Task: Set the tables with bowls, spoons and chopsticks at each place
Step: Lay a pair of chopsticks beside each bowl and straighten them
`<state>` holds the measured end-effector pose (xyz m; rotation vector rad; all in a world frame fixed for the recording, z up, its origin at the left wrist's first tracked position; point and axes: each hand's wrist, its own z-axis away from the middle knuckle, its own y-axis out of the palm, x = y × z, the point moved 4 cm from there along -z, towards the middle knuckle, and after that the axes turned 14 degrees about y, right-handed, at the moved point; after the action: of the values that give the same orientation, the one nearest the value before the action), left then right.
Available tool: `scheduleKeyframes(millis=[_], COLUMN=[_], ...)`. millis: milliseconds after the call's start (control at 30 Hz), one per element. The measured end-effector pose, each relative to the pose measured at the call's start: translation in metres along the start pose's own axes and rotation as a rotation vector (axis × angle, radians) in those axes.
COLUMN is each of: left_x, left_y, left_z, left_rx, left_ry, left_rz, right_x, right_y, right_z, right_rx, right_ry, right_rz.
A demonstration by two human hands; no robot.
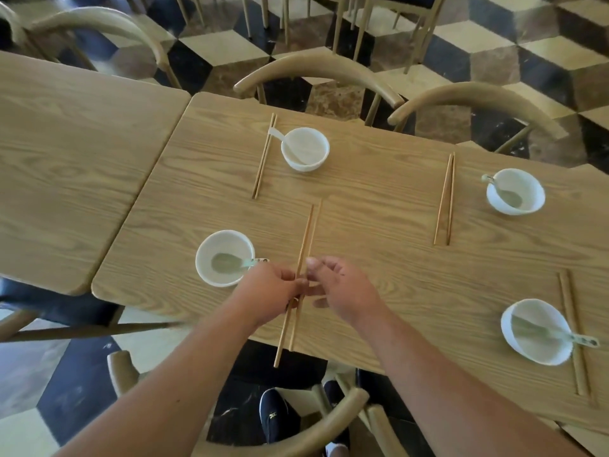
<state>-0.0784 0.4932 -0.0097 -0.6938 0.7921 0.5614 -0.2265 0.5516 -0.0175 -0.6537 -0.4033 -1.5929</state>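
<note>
A pair of wooden chopsticks lies lengthwise near the table's front edge, its near ends hanging past the edge. My left hand pinches the pair at mid-length. My right hand touches it from the right with its fingertips. Just left of my hands stands a white bowl with a spoon in it. Three other places each have a white bowl with a spoon and a pair of chopsticks: far middle, far right, near right.
The wooden table butts against a second wooden table on the left. Curved-back wooden chairs stand around: far side, far right, near side. The floor is checkered tile. My dark shoe shows below.
</note>
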Motion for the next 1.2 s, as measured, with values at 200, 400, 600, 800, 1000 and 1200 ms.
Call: scheduleKeyframes(millis=[200, 400, 600, 800, 1000, 1200], left_x=[0.013, 0.019, 0.020, 0.039, 0.063, 0.076], left_y=[0.015, 0.014, 0.018, 0.023, 0.022, 0.013], left_z=[-0.016, -0.023, -0.028, -0.019, -0.014, 0.000], left_rx=[0.056, -0.008, 0.030, 0.030, -0.035, -0.148], left_ry=[0.028, 0.036, 0.119, 0.088, 0.026, -0.013], left_rz=[-0.211, -0.124, -0.315, -0.484, -0.478, -0.466], right_x=[-0.016, -0.014, -0.021, -0.031, -0.033, -0.039], right_y=[0.009, 0.015, 0.024, 0.027, 0.035, 0.023], right_z=[-0.019, -0.031, -0.054, -0.086, -0.096, -0.082], right_rx=[0.076, 0.127, 0.077, -0.086, -0.177, -0.343], right_ry=[0.239, 0.268, 0.302, 0.336, 0.277, 0.133], right_rz=[-0.278, -0.516, -0.445, -0.383, -0.045, 0.300])
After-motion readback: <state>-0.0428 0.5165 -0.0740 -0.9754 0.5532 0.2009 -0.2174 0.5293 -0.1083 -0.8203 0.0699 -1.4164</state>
